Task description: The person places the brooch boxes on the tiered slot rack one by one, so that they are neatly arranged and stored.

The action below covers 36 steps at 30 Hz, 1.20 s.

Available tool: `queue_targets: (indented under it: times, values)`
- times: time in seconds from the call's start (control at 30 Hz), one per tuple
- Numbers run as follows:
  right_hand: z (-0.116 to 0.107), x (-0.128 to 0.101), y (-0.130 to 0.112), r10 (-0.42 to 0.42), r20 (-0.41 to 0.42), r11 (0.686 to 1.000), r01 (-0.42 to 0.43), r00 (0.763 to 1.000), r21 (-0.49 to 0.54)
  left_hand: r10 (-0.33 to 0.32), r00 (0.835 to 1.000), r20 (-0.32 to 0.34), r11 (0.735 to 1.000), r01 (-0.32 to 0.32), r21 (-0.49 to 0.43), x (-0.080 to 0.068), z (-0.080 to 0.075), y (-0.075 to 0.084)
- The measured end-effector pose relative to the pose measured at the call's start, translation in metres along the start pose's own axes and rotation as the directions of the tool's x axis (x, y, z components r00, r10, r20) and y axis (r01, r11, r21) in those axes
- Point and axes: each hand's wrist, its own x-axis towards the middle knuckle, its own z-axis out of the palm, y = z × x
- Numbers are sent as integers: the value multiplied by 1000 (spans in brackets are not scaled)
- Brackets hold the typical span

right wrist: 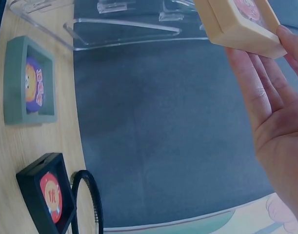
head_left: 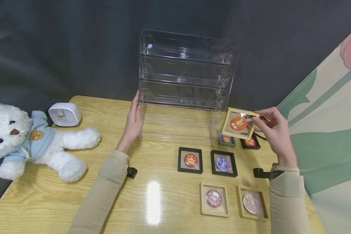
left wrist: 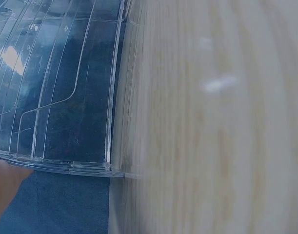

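1. Right hand (head_left: pixel 273 130): thumb and fingers pinch the right rim of a square pale-wood frame (head_left: pixel 236 133), midair beside a clear plastic tiered shelf (head_left: pixel 179 79).
2. Likely light, stiff, somewhat fragile: hold by the rims.
3. Left hand (head_left: pixel 133 121): fairly straight fingers against the shelf's left side.

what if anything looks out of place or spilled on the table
Nothing looks spilled or broken; the raised wooden frame is just held at a tilt in the right hand. A black curved band beside the rear black frame looks slightly stray, being neither frame nor badge, though its purpose is unclear.
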Motion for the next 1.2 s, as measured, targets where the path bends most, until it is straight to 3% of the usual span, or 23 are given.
queue_targets:
  times: [0.23,0.43,0.47,0.7,1.2]
  values:
    - [6,6,-2,-9,13,997,10,1000,-76,13,1000,-5,1000,-13,-13,0,1,-1]
    - [14,15,-5,-33,6,986,34,999,-161,-12,1000,0,999,12,-35,-1,0,-1]
    - [15,16,-6,-36,4,986,36,999,-160,-17,1000,1,999,17,-39,-1,0,-1]
    - [24,26,-12,-65,-13,984,62,998,-167,39,999,-15,999,-39,-27,7,1,-41]
    - [45,47,-19,-98,-10,984,96,995,-152,64,998,-17,998,-64,-15,7,1,-43]
